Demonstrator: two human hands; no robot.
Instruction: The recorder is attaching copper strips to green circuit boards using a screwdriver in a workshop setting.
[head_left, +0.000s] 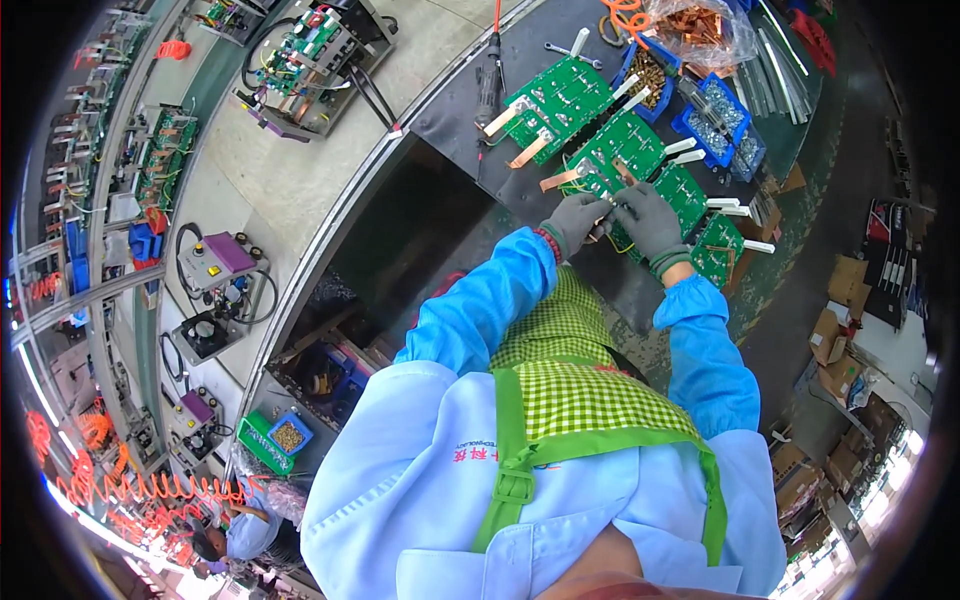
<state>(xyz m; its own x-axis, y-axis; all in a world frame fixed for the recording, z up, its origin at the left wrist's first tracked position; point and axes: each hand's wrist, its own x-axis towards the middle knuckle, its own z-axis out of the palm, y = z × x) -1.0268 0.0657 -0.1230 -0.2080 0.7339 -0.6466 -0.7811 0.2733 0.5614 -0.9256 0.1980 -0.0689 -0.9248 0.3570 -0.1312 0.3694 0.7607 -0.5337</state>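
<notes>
My left hand [577,222], in a grey glove, is at the near edge of a green circuit board [618,148], its fingers bent together. My right hand [650,220], also gloved, is just right of it, its fingers closing toward the left fingertips. What sits between the fingers is too small to make out. Copper strips [560,180] stick out from the board beside my left hand. Another green board [570,92] with copper strips lies farther left, and more boards [680,195] line up to the right. White strips project from their far edges.
Beyond the boards are a blue bin [650,110] of brass-coloured fasteners and a blue bin [733,135] of silvery fasteners. A wrench [573,56] and a dark power screwdriver [488,95] lie at the far left. A plastic bag [700,25] holds copper pieces.
</notes>
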